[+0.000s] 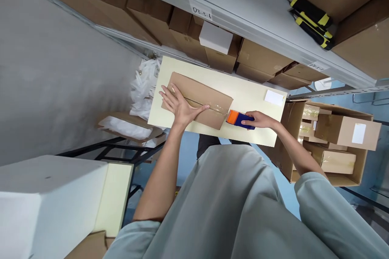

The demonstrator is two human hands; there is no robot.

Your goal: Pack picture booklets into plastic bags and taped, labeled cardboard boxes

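Observation:
A closed cardboard box (209, 115) lies at a slant on the pale yellow board (252, 89), with clear tape along its middle seam. My left hand (184, 110) rests on the box's left part, fingers spread and thumb stretched along the seam. In my right hand (257, 119) is an orange and dark blue tape dispenser (240, 119), its orange end at the box's right edge. Whether tape runs from it to the box, I cannot tell. A white label or card (274, 97) lies near the board's right end.
Yellow-black utility knives (314, 22) lie on the grey shelf (240, 4) above. Brown boxes (261, 58) and a white box (215, 37) stand underneath. A large carton (331, 180) of smaller boxes is at right; white plastic wrapping (144, 85) is at left.

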